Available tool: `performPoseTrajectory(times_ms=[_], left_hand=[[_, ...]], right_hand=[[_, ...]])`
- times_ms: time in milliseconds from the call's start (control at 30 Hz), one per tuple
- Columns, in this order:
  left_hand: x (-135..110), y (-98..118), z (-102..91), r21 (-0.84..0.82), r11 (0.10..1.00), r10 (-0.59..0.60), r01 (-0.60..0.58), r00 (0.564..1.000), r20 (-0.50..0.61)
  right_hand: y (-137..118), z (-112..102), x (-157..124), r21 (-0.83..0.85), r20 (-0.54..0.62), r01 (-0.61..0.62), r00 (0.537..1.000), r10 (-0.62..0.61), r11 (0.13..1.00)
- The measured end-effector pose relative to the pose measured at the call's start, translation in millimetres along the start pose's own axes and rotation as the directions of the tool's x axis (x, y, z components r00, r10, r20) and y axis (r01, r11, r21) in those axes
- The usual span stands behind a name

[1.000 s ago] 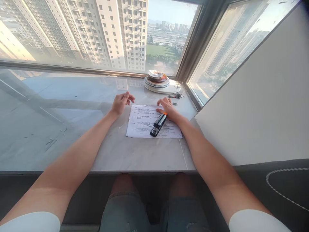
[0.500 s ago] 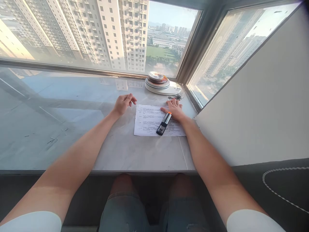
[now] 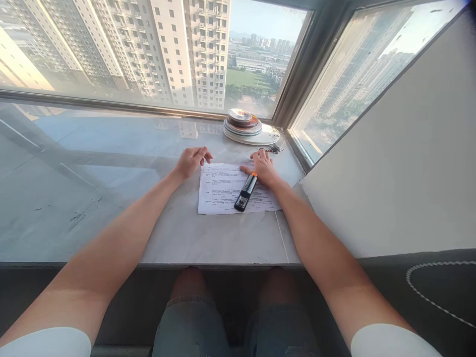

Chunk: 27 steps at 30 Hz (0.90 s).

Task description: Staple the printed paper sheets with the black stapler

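A printed sheet of paper [image 3: 217, 198] lies on the grey stone windowsill. Across it rests a black and grey stapler [image 3: 245, 192] with an orange tip, slanting up to the right. My right hand [image 3: 265, 167] lies on the sheet's upper right part, fingers spread, just beyond the stapler's orange end. At the sheet's upper left corner is my left hand [image 3: 192, 161], its thumb drawn against the curled index finger and the other fingers bent. Whether anything small sits in that pinch is hidden.
Behind my right hand, a stack of plates [image 3: 242, 128] stands by the window corner, with a small dark coiled item [image 3: 274, 149] in front. Thin dark bits [image 3: 77, 217] are scattered on the sill at left. A white wall [image 3: 390, 173] bounds the right.
The paper has slid left and slightly toward me, carrying the stapler with it. My right hand has moved left along with the sheet. My left hand has barely moved.
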<state>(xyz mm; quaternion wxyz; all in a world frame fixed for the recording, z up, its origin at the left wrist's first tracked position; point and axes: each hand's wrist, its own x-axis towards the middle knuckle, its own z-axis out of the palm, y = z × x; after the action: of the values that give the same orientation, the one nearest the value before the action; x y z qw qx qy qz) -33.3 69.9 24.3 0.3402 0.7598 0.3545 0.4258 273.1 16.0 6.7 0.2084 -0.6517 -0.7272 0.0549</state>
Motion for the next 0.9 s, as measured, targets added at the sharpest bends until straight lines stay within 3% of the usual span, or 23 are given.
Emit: performPoseTrajectory(times_ms=[100,233,333,467,533,633,733,900], left_hand=[[0.3,-0.6,1.0,0.0,1.0,0.003,-0.003,1.0,0.009],[-0.4,0.3,2.8,0.068,0.998,0.017,-0.019,0.999,0.032],[-0.8,2.8,5.2,0.196,0.976,0.08,-0.095,0.994,0.08],[0.5,1.9,8.9,0.31,0.925,0.184,-0.221,0.972,0.144],[1.6,-1.4,10.2,0.34,0.908,0.202,-0.246,0.966,0.16],[2.3,-6.0,11.1,0.37,0.889,0.216,-0.272,0.959,0.186],[1.0,-4.8,10.7,0.418,0.862,0.203,-0.288,0.951,0.235],[-3.3,3.0,10.4,0.54,0.791,0.107,-0.288,0.934,0.342]], right_hand=[[-5.3,2.0,1.4,0.131,0.089,0.164,0.98,-0.177,0.978],[-12.5,3.1,1.8,0.222,0.195,0.223,0.944,-0.267,0.949],[-17.4,4.8,2.5,0.25,0.163,0.281,0.931,-0.326,0.927],[-23.8,8.2,3.7,0.117,0.06,0.26,0.961,-0.268,0.958],[-26.7,9.1,3.3,0.07,0.1,0.241,0.964,-0.247,0.968],[-30.1,9.4,1.9,0.121,0.197,0.3,0.927,-0.319,0.946],[-32.3,10.0,1.2,0.169,0.209,0.353,0.9,-0.383,0.92],[-36.1,11.9,1.0,0.096,0.19,0.3,0.931,-0.313,0.949]])
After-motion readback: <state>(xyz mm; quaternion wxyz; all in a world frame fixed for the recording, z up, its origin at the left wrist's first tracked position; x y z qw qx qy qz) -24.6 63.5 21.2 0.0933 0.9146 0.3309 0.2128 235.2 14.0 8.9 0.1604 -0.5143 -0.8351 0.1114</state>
